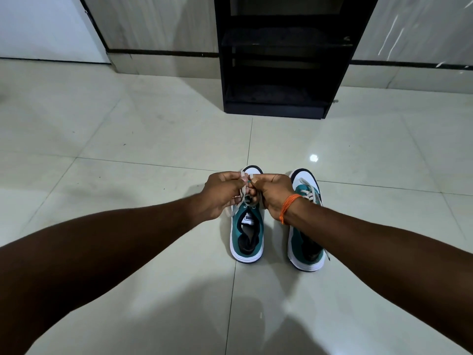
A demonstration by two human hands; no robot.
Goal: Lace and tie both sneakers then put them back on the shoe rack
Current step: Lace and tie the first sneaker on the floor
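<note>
the teal suede sneaker with the white sole and toe cap (247,233) sits just below the middle of the frame, heel toward me, toe toward the rack. its flat grey lace (236,204) runs up from the eyelets into both my hands, so i judge i'm in the tying step on this shoe, forming or crossing the loops over the tongue.

my left hand (221,194) and right hand (272,194) meet knuckle to knuckle above the forefoot, each with fingers pinched narrow on a lace end; short bits of lace stick up between thumb and forefinger. both forearms reach in from the lower corners, wrists slightly bent down. an orange thread band (288,207) circles my right wrist.

the matching second teal sneaker (305,242) stands just beside it, to the right, partly under my right forearm; its lace looks threaded, but i can't tell whether it is knotted.

next, i think, comes pulling the knot snug without losing the loops.

the black wooden shoe rack (281,60) stands at the upper middle of the frame, well apart across the glossy pale tiled floor (143,139).
</note>
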